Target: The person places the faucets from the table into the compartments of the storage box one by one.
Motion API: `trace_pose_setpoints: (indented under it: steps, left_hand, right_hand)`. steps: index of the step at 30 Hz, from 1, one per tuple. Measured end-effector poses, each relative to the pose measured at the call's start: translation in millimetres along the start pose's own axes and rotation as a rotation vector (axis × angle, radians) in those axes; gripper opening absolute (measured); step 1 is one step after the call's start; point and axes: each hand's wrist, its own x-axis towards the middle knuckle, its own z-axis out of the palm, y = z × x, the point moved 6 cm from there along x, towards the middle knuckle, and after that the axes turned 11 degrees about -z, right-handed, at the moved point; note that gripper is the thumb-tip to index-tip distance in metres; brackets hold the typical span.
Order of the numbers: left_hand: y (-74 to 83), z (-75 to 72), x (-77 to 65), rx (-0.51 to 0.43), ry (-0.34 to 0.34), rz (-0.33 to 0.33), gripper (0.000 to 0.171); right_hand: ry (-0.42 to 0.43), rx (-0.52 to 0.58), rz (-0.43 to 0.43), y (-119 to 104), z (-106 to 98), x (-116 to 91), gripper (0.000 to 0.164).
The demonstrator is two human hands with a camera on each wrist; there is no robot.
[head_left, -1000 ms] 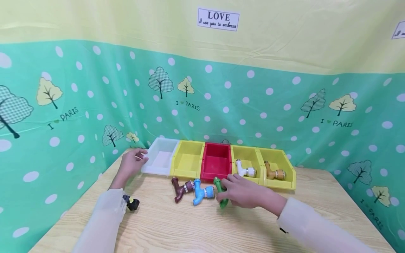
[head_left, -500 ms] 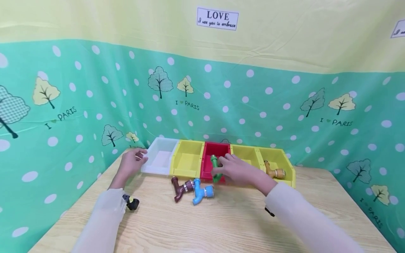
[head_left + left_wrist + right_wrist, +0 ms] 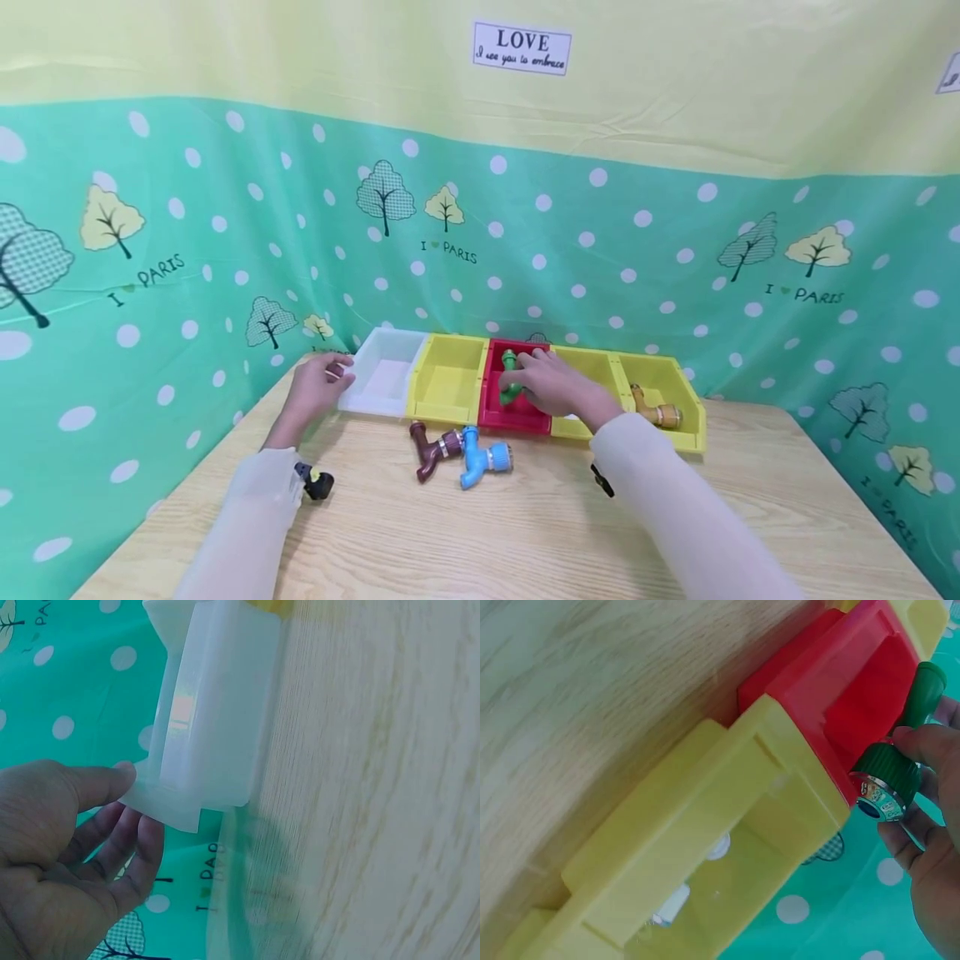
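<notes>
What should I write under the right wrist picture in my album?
A right hand holds a green faucet at the red bin, beside a yellow bin.

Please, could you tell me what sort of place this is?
Probably a makeshift indoor work corner: printed cloth hangs in folds behind a wood-grain table, where a row of bins stands with colored taps in and before it.
</notes>
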Motion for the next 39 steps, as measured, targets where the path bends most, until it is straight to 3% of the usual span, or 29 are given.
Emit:
trace_pose_setpoints:
  steps: [12, 21, 39]
  left_hand:
    - [6.2, -0.1, 1.6, 0.003, 0.006, 0.012, 0.025]
    - [10.2, -0.5, 2.3, 0.003, 0.010, 0.022, 0.025]
    - [4.9, -0.8, -3.2, 0.004, 0.013, 0.024, 0.026]
  right_hand:
    - [-0.129, -0.027, 0.154, 15.8, 23.9, 17.8, 0.044]
    - [-0.166, 0.066, 0.259, 22.1, 37.9, 21.7, 0.053]
    - [-0.153, 0.095, 0.279, 23.1, 53.1, 27.9, 0.039]
